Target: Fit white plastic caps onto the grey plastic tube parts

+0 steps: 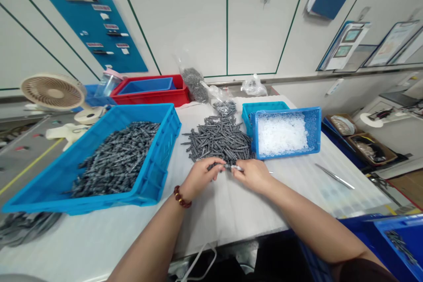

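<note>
My left hand (202,175), with a beaded bracelet at the wrist, pinches a small dark grey rod-like part (228,165). Close beside it, my right hand (253,173) is closed on a slim whitish tool (237,168), whose tip meets or nearly meets the part. Fingers hide much of both. Just beyond my hands lies a loose pile of similar grey parts (220,139) on the white-covered table (244,211). To the right of the pile, a tilted blue bin (314,134) holds many small clear-white rings (280,132).
At left stands a large blue crate (170,141) of grey parts, with a beige fan (54,90) behind it. Metal tweezers (334,176) lie at right. A red bin (148,98), plastic bags (194,83) and a teal bin (264,106) line the back.
</note>
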`<state>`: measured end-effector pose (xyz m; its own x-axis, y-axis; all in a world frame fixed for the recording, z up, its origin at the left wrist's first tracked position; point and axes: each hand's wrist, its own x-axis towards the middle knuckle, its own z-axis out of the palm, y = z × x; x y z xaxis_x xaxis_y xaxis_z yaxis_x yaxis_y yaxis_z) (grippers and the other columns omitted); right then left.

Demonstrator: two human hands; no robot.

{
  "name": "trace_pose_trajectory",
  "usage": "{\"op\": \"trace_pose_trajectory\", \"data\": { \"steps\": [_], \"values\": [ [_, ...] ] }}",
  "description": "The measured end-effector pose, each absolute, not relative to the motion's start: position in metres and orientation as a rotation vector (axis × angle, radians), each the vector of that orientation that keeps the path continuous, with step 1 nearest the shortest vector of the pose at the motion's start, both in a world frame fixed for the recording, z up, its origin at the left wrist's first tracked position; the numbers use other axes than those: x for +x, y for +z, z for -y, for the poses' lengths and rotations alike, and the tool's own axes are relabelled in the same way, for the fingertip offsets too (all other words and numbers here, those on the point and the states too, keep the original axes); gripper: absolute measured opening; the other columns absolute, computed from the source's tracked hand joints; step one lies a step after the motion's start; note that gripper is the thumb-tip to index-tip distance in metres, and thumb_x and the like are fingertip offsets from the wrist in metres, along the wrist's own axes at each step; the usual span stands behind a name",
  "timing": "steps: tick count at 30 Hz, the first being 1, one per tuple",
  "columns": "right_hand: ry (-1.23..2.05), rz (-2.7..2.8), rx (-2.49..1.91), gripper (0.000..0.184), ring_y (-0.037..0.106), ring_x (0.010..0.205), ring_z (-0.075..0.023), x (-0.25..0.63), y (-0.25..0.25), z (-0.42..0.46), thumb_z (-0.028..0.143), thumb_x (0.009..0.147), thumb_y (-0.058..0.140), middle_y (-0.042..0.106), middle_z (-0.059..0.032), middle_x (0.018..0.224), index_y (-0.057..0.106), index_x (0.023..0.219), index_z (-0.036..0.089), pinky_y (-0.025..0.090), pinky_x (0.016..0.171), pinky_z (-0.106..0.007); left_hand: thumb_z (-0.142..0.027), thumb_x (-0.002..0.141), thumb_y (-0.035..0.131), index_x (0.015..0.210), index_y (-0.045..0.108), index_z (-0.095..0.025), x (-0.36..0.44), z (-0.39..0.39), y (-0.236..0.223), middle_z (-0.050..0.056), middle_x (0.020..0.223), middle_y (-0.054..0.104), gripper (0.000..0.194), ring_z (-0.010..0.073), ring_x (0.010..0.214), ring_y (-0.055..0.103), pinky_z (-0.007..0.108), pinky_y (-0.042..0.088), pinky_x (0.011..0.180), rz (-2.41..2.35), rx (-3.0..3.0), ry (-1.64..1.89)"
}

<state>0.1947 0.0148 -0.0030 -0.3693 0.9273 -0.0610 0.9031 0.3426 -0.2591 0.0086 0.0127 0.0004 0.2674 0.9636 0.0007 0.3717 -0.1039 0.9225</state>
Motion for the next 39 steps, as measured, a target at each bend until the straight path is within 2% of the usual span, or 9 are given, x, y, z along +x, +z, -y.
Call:
{"op": "trace_pose_trajectory", "data": {
  "steps": [5,7,11,14,19,24,27,31,39],
  "values": [
    [0.459,2.518,-1.502,0.022,0.058,0.079,-0.0159,0.197,-0.007,-0.017,0.029,0.093,0.040,0.064,-0.0040,0.087,0.059,0.091,0.018,0.031,0.062,-0.024,-0.051,0.072,0.053,0.067,0.041,-0.018,-0.009,-0.024,0.003,-0.004,0.056,0.044,0.036,0.0054,0.042,0.034,0.016,0.018,0.037,-1.221,1.084,1.091],
    [0.495,2.532,-1.383,0.019,0.057,0.088,-0.0164,0.198,-0.010,-0.019,0.026,0.093,0.041,0.064,-0.0045,0.096,0.058,0.099,0.018,0.034,0.069,-0.024,-0.049,0.071,0.056,0.064,0.038,-0.019,-0.016,-0.027,0.001,-0.004,0.054,0.045,0.036,0.0059,0.042,0.034,0.016,0.021,0.038,-1.318,1.147,1.043],
    [0.558,2.502,-1.325,0.021,0.057,0.091,-0.0168,0.199,-0.013,-0.020,0.030,0.093,0.043,0.063,-0.0036,0.099,0.057,0.105,0.021,0.037,0.073,-0.024,-0.026,0.071,0.060,0.071,0.052,-0.018,-0.018,-0.031,-0.011,0.000,0.064,0.056,0.011,0.0132,0.059,0.051,0.023,0.038,0.057,-1.735,1.762,0.776],
    [0.567,2.468,-1.346,0.023,0.058,0.090,-0.0168,0.198,-0.011,-0.017,0.031,0.093,0.041,0.063,-0.0036,0.101,0.056,0.108,0.022,0.037,0.072,-0.024,-0.018,0.069,0.061,0.070,0.057,-0.017,-0.011,-0.032,-0.017,0.005,0.076,0.061,0.003,0.0195,0.076,0.056,0.027,0.040,0.069,-1.844,1.989,0.623],
    [0.576,2.522,-1.387,0.020,0.057,0.081,-0.0157,0.196,-0.005,-0.013,0.025,0.093,0.038,0.063,-0.0035,0.091,0.057,0.098,0.019,0.032,0.065,-0.023,-0.019,0.074,0.053,0.073,0.058,-0.017,-0.006,-0.030,-0.016,0.005,0.075,0.062,0.005,0.0188,0.073,0.057,0.027,0.041,0.068,-1.811,1.993,0.641],
    [0.598,2.537,-1.464,0.021,0.054,0.073,-0.0140,0.197,-0.002,-0.015,0.026,0.093,0.039,0.062,-0.0027,0.083,0.057,0.090,0.018,0.026,0.059,-0.023,-0.036,0.078,0.046,0.089,0.056,-0.016,-0.007,-0.023,-0.010,0.002,0.071,0.063,0.025,0.0108,0.049,0.046,0.021,0.037,0.048,-1.444,1.617,0.853],
    [0.591,2.538,-1.509,0.021,0.054,0.071,-0.0137,0.198,0.000,-0.016,0.027,0.093,0.039,0.062,-0.0027,0.081,0.058,0.089,0.018,0.024,0.057,-0.023,-0.042,0.077,0.048,0.092,0.059,-0.013,-0.004,-0.020,-0.007,0.004,0.073,0.065,0.034,0.0087,0.046,0.044,0.020,0.036,0.046,-1.308,1.525,0.835],
    [0.561,2.563,-1.527,0.021,0.055,0.072,-0.0139,0.198,0.002,-0.015,0.027,0.092,0.040,0.063,-0.0027,0.081,0.058,0.089,0.018,0.023,0.057,-0.023,-0.038,0.075,0.051,0.089,0.064,-0.013,0.002,-0.018,-0.003,0.005,0.077,0.067,0.031,0.0078,0.046,0.044,0.020,0.036,0.047,-1.283,1.600,0.778],
    [0.527,2.623,-1.466,0.019,0.056,0.074,-0.0147,0.198,0.001,-0.015,0.025,0.091,0.041,0.064,-0.0031,0.084,0.059,0.092,0.018,0.023,0.058,-0.023,-0.031,0.077,0.052,0.087,0.069,-0.015,0.003,-0.017,-0.005,-0.002,0.050,0.056,0.026,0.0102,0.047,0.048,0.020,0.038,0.051,-1.295,1.853,0.779]
  ]
}}
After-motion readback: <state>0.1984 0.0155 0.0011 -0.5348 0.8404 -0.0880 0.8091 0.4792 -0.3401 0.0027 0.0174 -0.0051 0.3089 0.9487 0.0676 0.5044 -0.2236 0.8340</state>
